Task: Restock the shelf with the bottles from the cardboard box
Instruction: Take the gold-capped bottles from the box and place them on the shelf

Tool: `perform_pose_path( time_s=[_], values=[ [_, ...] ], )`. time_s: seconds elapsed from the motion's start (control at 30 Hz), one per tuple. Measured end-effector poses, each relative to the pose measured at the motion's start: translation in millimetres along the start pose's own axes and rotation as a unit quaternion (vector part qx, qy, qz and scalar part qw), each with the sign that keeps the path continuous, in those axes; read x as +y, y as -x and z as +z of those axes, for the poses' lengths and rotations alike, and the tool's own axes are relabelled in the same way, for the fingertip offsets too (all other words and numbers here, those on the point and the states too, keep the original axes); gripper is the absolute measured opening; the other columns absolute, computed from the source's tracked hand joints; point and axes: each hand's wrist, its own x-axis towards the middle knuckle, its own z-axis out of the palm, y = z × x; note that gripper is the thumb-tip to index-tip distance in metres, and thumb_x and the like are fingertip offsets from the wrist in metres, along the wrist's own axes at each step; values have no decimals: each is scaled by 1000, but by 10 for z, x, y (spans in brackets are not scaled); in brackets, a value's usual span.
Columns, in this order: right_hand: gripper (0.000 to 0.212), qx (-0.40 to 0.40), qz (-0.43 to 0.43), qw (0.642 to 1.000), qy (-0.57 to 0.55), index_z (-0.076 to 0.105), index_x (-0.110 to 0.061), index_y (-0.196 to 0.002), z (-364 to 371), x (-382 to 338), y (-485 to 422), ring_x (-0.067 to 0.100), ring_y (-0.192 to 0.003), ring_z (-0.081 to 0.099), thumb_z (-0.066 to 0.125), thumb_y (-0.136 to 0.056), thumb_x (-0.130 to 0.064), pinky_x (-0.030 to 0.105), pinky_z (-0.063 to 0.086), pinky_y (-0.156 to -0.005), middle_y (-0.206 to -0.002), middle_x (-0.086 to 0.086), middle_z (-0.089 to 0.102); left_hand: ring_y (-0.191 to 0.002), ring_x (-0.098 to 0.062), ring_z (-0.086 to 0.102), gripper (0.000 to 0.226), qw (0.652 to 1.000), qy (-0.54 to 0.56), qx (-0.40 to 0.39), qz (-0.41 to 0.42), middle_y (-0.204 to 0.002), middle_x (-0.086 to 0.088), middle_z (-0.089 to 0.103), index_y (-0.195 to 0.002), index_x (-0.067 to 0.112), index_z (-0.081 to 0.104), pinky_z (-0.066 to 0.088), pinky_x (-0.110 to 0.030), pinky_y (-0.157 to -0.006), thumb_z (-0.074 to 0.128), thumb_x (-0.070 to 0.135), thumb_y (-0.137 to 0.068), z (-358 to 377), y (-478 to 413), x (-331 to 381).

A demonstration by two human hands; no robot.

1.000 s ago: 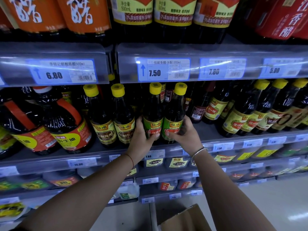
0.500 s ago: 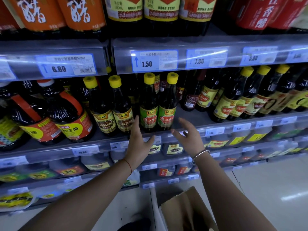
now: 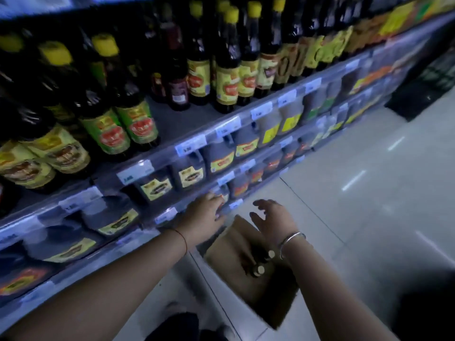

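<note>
Two dark bottles with green labels and yellow caps [image 3: 118, 129] stand side by side at the front of the shelf [image 3: 172, 153], upper left. A brown cardboard box [image 3: 236, 257] sits open on the floor below, and two bottle caps [image 3: 261, 267] show inside it. My left hand [image 3: 204, 215] hangs over the box's left flap, close to the lowest shelf rail, fingers apart and holding nothing. My right hand [image 3: 273, 217] is over the box's far edge, fingers spread and empty. The view is blurred.
Rows of dark yellow-capped bottles [image 3: 226, 77] fill the shelf to the right, with a bare patch of shelf [image 3: 177, 121] between them and the green-labelled pair. Jugs with yellow labels [image 3: 192, 173] fill the lower shelves. Pale tiled floor [image 3: 357, 193] stretches to the right.
Both hands let go of the two green-labelled bottles on the shelf and dropped down to the cardboard box. The view swung down and to the right.
</note>
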Motion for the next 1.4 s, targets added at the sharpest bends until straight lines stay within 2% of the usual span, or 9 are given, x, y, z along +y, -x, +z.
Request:
perform_pose_path(
  time_s=[0.17,0.27,0.43,0.73,0.83,1.0,1.13,1.23,1.4],
  values=[
    [29,-11,111,994,-4,64,-21,-116,555,946,172,27,-107,61,55,-88,-26,30,47,-87,-114,8,64,-117,-23,51,43,994,-45,-76,68,-126,-2,53,-126,18,53,42,-32,-93,56,38,-88,964,-280,-21],
    [27,-7,154,988,-14,65,-16,-112,1021,1440,199,26,-107,61,52,-91,-25,24,40,-78,-111,7,66,-121,-23,48,43,985,-56,-136,88,-129,-3,51,-127,20,50,42,-39,-100,55,38,-88,1643,-447,-161],
    [15,-16,215,976,-36,62,-16,-88,1952,2294,147,31,-102,61,47,-91,-17,28,40,-78,-104,13,68,-120,-21,46,40,967,-71,-207,128,-128,-1,50,-126,20,51,43,-33,-97,54,34,-89,2772,-747,-523],
    [25,13,258,965,-47,65,-7,-106,3196,3571,-397,29,-104,63,46,-95,-19,33,49,-89,-108,12,68,-124,-22,45,46,932,-111,-286,191,-132,-1,48,-130,24,49,43,-41,-102,59,32,-87,4377,-1414,-1239],
    [24,81,278,953,-88,65,-9,-106,3435,3951,-652,29,-104,63,52,-91,-23,31,49,-87,-110,13,67,-126,-21,43,52,911,-121,-323,228,-136,0,46,-133,24,47,41,-37,-104,63,31,-84,4705,-1588,-1349],
    [54,172,248,942,-148,55,-9,-129,3632,4254,-924,25,-119,56,72,-80,-26,25,41,-95,-125,12,61,-121,-16,46,61,894,-67,-375,237,-132,2,47,-132,24,47,40,-30,-103,72,35,-78,5054,-1629,-1484],
    [57,196,189,941,-200,57,-16,-125,3753,4335,-998,9,-105,54,79,-73,-25,-2,32,-81,-118,5,60,-131,-11,39,71,901,13,-366,233,-144,5,40,-138,25,41,31,-22,-107,74,39,-76,5190,-1576,-1565],
    [62,218,168,935,-225,55,-20,-129,3796,4345,-1043,3,-112,50,80,-73,-25,6,33,-92,-120,-5,58,-132,-8,38,67,903,58,-361,225,-144,7,43,-136,28,43,31,-22,-108,72,40,-77,5258,-1553,-1603],
    [38,238,149,928,-247,62,-21,-111,3793,4322,-1147,-1,-95,60,77,-76,-19,4,41,-83,-101,-12,65,-111,-11,52,40,911,97,-335,221,-119,3,59,-116,25,56,42,-32,-99,71,32,-80,5350,-1533,-1615]
  ],
)
